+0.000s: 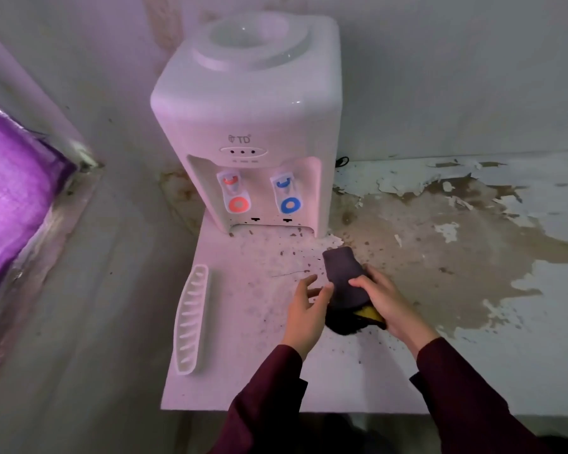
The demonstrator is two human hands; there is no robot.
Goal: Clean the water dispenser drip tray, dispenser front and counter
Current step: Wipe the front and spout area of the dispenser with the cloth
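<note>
A white water dispenser point(246, 119) stands at the back of the counter point(243, 371), with a red tap point(235, 194) and a blue tap point(287, 196). Its white drip tray point(191, 319) lies detached on the counter's left side. The counter in front of the dispenser is speckled with dark dirt. My right hand point(386, 299) grips a dark grey cloth point(341, 273) with a yellow patch showing under it. My left hand point(305, 306) hovers with fingers spread, its fingertips at the cloth's left edge.
The counter's right part point(440, 244) has peeling white paint and a large brown stain. A black cable point(341, 161) shows behind the dispenser. A purple-lit window point(10, 178) and its sill lie to the left. Grey walls stand behind.
</note>
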